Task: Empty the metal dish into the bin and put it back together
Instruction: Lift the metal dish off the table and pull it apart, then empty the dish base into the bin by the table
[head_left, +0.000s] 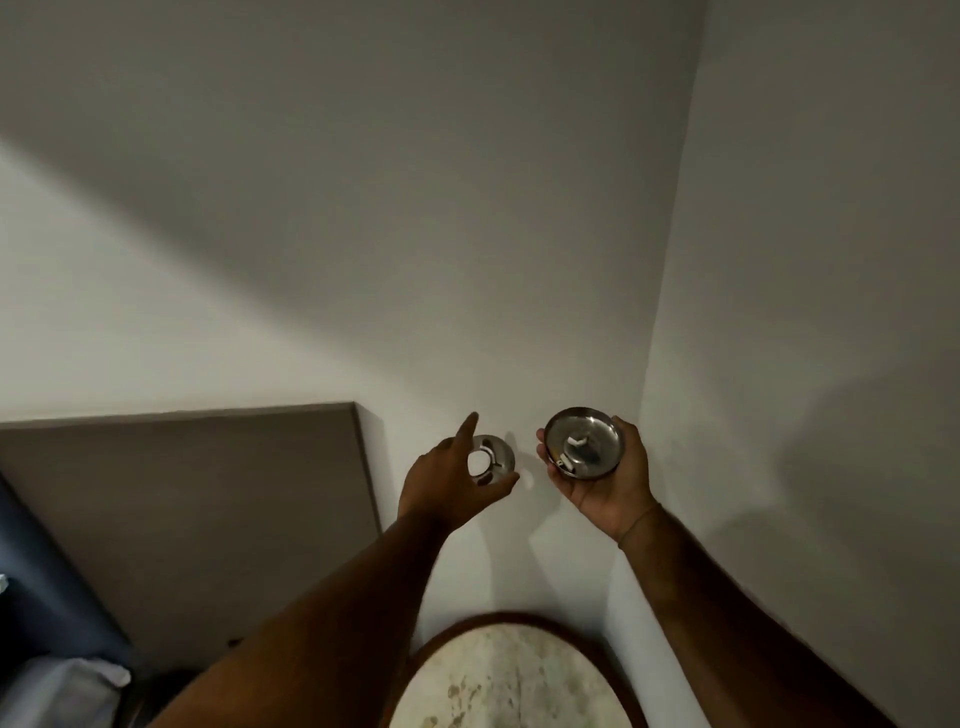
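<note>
The metal dish is apart in two pieces, both held up in front of a white wall corner. My right hand cradles the round metal dish base in its palm, tilted toward me, with a few white butts and dark ash inside. My left hand pinches the ring-shaped metal lid, which has a round centre hole and notches; the index finger points up. The two pieces are a short gap apart and do not touch. No bin is in view.
A round marbled tabletop with a dark wooden rim lies below my arms. A brown headboard panel stands against the wall at left, with blue bedding and a pale pillow at the lower left.
</note>
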